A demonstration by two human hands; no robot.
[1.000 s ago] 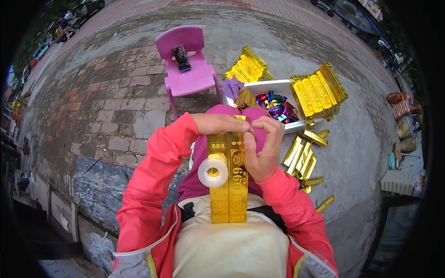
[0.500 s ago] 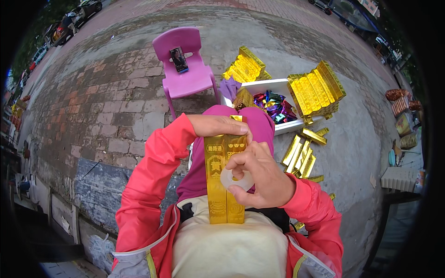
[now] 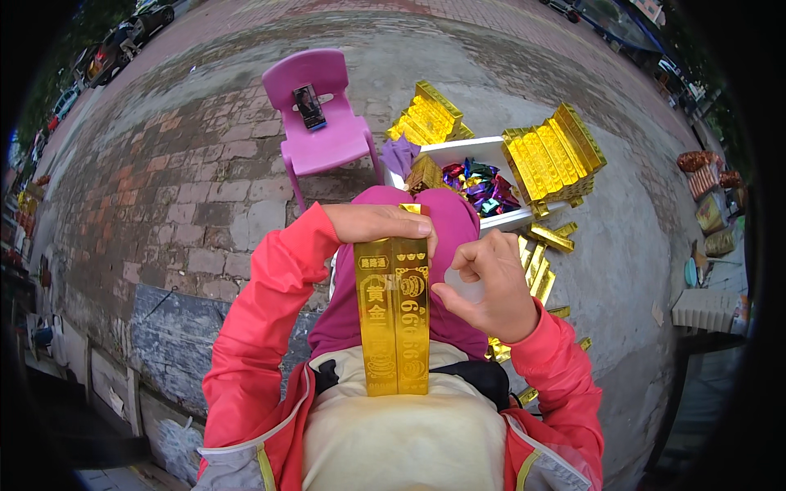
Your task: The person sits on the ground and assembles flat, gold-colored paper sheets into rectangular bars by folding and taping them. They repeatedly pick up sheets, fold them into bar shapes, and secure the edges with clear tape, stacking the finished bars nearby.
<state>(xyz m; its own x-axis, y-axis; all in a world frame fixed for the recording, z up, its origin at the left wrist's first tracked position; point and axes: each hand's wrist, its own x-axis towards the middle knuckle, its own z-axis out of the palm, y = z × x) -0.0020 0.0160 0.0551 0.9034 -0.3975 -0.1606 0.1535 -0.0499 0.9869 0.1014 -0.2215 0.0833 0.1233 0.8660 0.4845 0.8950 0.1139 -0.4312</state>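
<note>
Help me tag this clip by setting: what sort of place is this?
Probably an outdoor pavement work spot beside a street. The ground is brick paving, parked cars stand at the far edge, and a pink plastic chair sits in the open near stacks of gold boxes.

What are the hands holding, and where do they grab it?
The left hand grips the top end of two gold bars standing side by side. The right hand pinches a tape roll.

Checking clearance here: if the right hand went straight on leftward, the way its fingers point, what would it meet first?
Probably the tall gold foil bar that the left hand steadies; the right hand is right beside it, though depth is unclear.
</note>
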